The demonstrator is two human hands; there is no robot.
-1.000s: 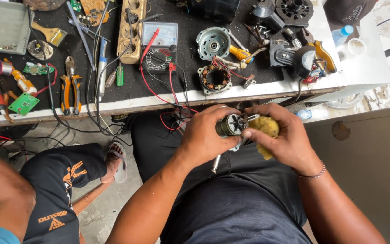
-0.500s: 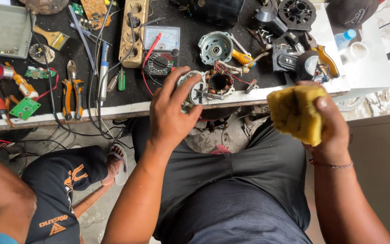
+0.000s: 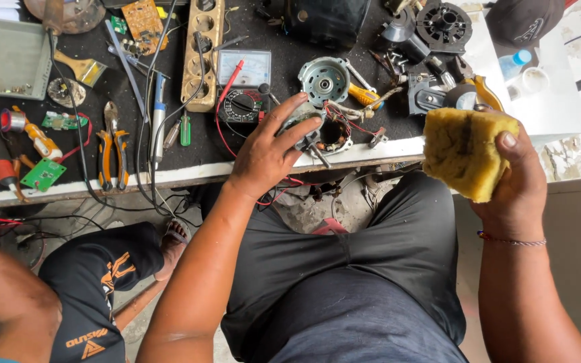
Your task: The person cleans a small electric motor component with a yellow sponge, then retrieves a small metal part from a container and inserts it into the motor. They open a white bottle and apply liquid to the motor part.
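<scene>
Repair workshop, cluttered workbench, pliers, multimeter

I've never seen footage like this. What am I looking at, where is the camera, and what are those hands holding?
The camera sits on a seated person's head and looks down past their lap at a cluttered workbench. There is no machine, just two bare hands. The left hand rests on a small electric motor part with a shaft and red wires, at the bench's edge. The right hand holds up a yellow sponge, clear of the bench. On the dark top lie orange-handled pliers, a multimeter with red leads, a round metal motor cover and small green circuit boards. At lower left, another person's arm shows.
</scene>
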